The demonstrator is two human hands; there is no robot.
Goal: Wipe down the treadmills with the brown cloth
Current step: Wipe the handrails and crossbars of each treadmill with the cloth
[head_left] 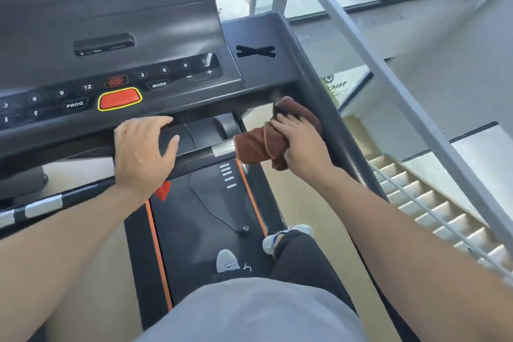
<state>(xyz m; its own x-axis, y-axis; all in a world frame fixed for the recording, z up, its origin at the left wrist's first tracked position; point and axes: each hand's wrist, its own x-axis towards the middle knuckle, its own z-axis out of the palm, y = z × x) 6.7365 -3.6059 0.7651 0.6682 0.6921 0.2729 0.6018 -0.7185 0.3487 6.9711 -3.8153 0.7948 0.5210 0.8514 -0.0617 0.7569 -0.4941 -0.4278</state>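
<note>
A person stands on a treadmill [177,36], both bare arms reaching forward to its console. The right hand [304,144] presses a bunched brown cloth [258,147] against the right handrail [327,108], just below the console's right corner; its fingers [286,122] lie curled over the top of the cloth, gripping it, while loose folds hang down to the left of the hand. The left hand [143,153] rests on the front bar [200,159] under the console's near edge, fingers wrapped loosely over the bar with the thumb stretched out to the right, holding only the bar. On the console, a red stop button [120,99] ringed in yellow sits between keys marked PROG and MODE. Below, the black belt [205,214] with orange side stripes runs back towards the person's shoes [227,259], and a thin black cord [211,209] trails across it. To the right, beyond a grey railing [388,69], a staircase [433,211] descends.
</note>
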